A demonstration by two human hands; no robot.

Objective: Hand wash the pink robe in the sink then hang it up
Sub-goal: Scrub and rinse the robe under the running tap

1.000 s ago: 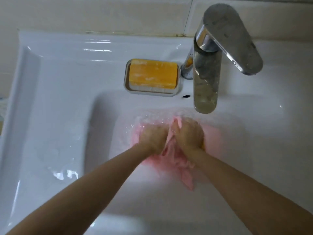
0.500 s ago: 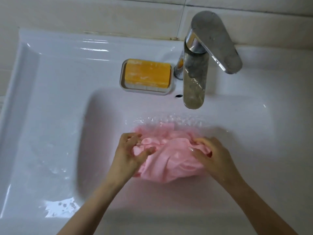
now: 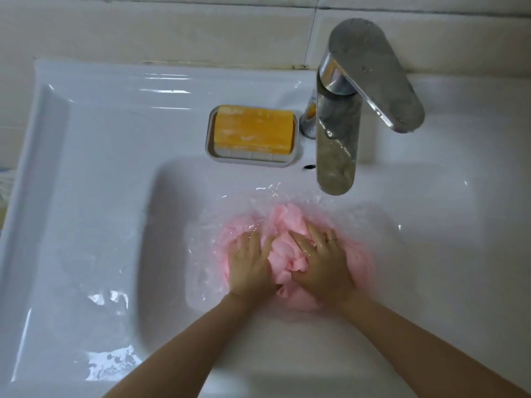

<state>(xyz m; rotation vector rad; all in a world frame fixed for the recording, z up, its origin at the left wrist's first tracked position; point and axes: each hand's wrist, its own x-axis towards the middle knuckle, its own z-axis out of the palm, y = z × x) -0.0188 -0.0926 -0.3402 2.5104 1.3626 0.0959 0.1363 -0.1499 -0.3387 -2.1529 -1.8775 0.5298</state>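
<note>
The pink robe [image 3: 286, 225] lies bunched and soaked in the water of the white sink basin [image 3: 172, 225], just in front of the tap spout. My left hand [image 3: 251, 264] presses flat on the robe's left part, its fingers spread and partly under water. My right hand [image 3: 323, 261], with a ring on one finger, presses on the right part with fingers stretched forward, and a fold of cloth bulges up between the two hands. The robe's lower layers are hidden under my hands and the rippling water.
A chrome tap [image 3: 339, 133] with a wide lever handle [image 3: 373, 73] overhangs the back of the basin. An orange soap bar [image 3: 254, 130] sits in a grey dish [image 3: 211, 150] to its left. The wet sink deck [image 3: 86, 196] stretches left, and a tiled wall [image 3: 172, 27] runs behind.
Half a second ago both hands gripped the bunched robe above the water, set apart. Now they lie flatter and closer together, pushing the robe down into the water.
</note>
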